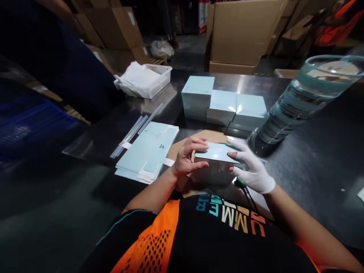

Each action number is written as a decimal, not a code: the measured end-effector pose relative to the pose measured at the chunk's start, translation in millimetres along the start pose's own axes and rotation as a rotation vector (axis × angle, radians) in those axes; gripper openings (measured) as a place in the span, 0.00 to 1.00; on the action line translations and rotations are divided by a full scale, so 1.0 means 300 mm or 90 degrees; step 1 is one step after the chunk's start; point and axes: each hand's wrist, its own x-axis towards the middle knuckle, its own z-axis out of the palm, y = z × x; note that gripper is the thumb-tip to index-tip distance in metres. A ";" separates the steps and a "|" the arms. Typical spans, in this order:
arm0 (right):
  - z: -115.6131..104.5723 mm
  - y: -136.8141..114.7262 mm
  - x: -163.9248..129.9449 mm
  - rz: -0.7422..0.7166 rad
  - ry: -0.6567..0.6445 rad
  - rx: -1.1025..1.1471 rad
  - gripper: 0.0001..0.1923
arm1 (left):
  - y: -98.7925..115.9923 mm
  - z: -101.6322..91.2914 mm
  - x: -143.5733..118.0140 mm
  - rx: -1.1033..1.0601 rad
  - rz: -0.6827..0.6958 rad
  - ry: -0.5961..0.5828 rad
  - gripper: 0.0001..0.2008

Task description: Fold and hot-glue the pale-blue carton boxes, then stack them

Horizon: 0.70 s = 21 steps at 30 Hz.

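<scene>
Between my hands is a box-shaped block with a pale blue top; whether it is a closed box or a stack of cards I cannot tell. My left hand, bare, grips its left end with thumb in front and fingers over the top. My right hand wears a white glove with bare fingertips showing and closes on the right end. Brown cardboard lies beneath and behind the block. Below my right hand is a green-handled tool with a black cord, its kind unclear.
Pale blue flat sheets and clear plastic strips lie to the left. Several pale blue-topped blocks stand behind. A tall stack of tape rolls leans at right. A white basket sits at the back left, near a person in dark clothing.
</scene>
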 end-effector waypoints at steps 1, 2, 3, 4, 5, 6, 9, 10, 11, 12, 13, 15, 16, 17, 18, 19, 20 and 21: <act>0.001 -0.009 -0.002 -0.013 -0.014 0.009 0.13 | 0.008 -0.010 0.010 0.016 -0.005 -0.050 0.25; 0.002 -0.016 -0.001 -0.018 -0.023 0.018 0.12 | 0.016 -0.019 0.017 0.024 -0.006 -0.089 0.25; 0.002 -0.022 -0.001 -0.020 -0.029 0.023 0.12 | 0.023 -0.025 0.023 0.023 -0.001 -0.111 0.24; 0.002 -0.025 0.000 -0.016 -0.034 0.025 0.12 | 0.030 -0.029 0.027 0.018 0.012 -0.117 0.22; 0.005 -0.024 -0.002 -0.004 -0.036 0.023 0.11 | 0.034 -0.029 0.028 0.012 0.028 -0.114 0.20; 0.009 -0.021 -0.006 0.014 -0.032 0.017 0.11 | 0.038 -0.028 0.027 0.008 0.043 -0.110 0.18; 0.048 -0.005 -0.031 0.101 0.008 0.000 0.27 | 0.036 -0.020 0.013 0.016 0.042 -0.101 0.17; 0.066 0.000 -0.040 0.148 0.020 0.008 0.37 | 0.030 -0.021 0.007 0.022 0.024 -0.091 0.19; 0.083 0.004 -0.047 0.198 0.029 0.023 0.44 | 0.022 -0.027 0.001 0.028 0.000 -0.073 0.22; 0.097 0.007 -0.050 0.245 0.036 0.041 0.47 | 0.012 -0.041 -0.005 0.035 -0.026 -0.044 0.28; 0.104 0.010 -0.046 0.287 0.045 0.058 0.45 | -0.001 -0.064 -0.009 0.047 -0.052 -0.007 0.35; 0.090 0.014 -0.012 0.336 0.087 0.074 0.37 | -0.032 -0.147 -0.012 0.113 -0.113 0.064 0.46; 0.066 0.019 0.023 0.340 0.114 0.071 0.35 | -0.049 -0.206 -0.011 0.175 -0.149 0.088 0.47; 0.033 0.026 0.070 0.338 0.145 0.064 0.34 | -0.066 -0.276 -0.009 0.263 -0.202 0.096 0.46; -0.007 0.038 0.130 0.340 0.195 0.054 0.34 | -0.083 -0.353 -0.007 0.368 -0.259 0.108 0.46; -0.050 0.054 0.201 0.337 0.241 0.042 0.35 | -0.099 -0.434 -0.006 0.471 -0.322 0.092 0.46; -0.094 0.075 0.279 0.343 0.312 0.025 0.35 | -0.115 -0.514 -0.007 0.575 -0.401 0.055 0.45; -0.135 0.100 0.361 0.362 0.414 -0.007 0.36 | -0.131 -0.588 -0.011 0.675 -0.488 0.022 0.46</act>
